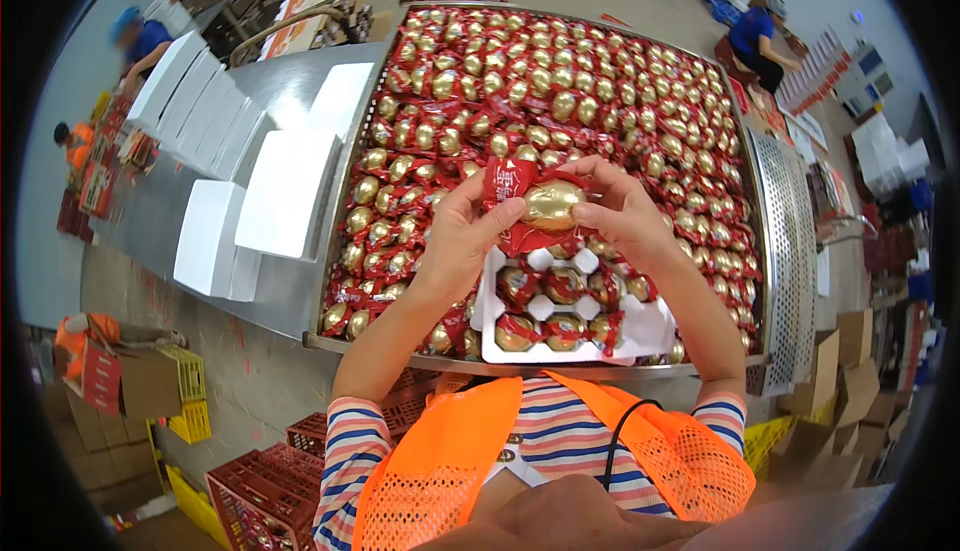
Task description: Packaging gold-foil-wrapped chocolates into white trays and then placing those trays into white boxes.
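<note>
Because both hands meet over the near middle of a big metal table (315, 339) in the head view, the gold egg (553, 204) between them is pretty easy to make out. It's up off the pile, in front of the person's chest, with its shiny side facing up. The left hand (462, 223) is pinched narrow on the red wrapper (503, 180) at one end, thumb against the egg's edge. The right hand (622, 213) grips the other end, thumb pressed to the gold, fingers mostly tucked behind (can't tell exactly how they're curled back there). My guess is that a two-ended grip keeps a round, slippery-looking thing from rolling and the wrapper from bunching.

Just below sits a white foam tray (545, 355) with more wrapped eggs (563, 329) in its pockets. Those pockets probably stop them knocking together, and having it at the near edge makes for a short reach. Around it, the heap of eggs (560, 76) covers the table, likely held in by the raised rim. Over on the left, white foam boxes (290, 196) sit on a steel bench (300, 296), seemingly parked there to stay handy.
</note>
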Demonstrator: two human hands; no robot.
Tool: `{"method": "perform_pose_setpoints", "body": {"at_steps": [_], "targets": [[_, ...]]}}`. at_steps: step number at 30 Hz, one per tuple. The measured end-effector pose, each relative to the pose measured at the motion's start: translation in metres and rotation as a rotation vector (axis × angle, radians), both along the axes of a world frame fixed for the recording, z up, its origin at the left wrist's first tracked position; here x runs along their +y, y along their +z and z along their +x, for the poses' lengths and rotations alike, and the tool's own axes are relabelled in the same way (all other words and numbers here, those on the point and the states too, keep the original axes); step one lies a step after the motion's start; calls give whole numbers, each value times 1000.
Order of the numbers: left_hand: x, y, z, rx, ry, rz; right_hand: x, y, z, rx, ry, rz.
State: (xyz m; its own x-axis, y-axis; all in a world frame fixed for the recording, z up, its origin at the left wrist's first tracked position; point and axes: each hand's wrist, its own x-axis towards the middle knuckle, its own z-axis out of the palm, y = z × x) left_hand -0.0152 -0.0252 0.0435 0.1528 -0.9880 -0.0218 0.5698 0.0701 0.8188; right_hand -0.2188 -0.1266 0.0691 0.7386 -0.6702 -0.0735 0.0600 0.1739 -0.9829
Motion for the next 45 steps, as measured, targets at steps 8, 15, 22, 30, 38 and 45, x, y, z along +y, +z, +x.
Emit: {"method": "perform_pose_setpoints", "body": {"at_steps": [8,15,22,30,38,45], "targets": [[28,-3,-25,-916,220,-316,52,-6,-56,-84,-202,-631],[38,1,-36,-1090,122,-1008,86,-20,-97,-89,-333,-1744],[39,-11,-53,-1044,-4,-1039,108,-37,-119,-22,-471,-1857],[49,-26,-63,-1190,-197,-723,145,4,-171,530,-636,-1045],[53,-35,-78,-1597,-418,-771,140,5,-157,885,-349,-843],[56,-36,-80,-1589,-410,-754,102,-22,-126,1207,184,-1079]]}}
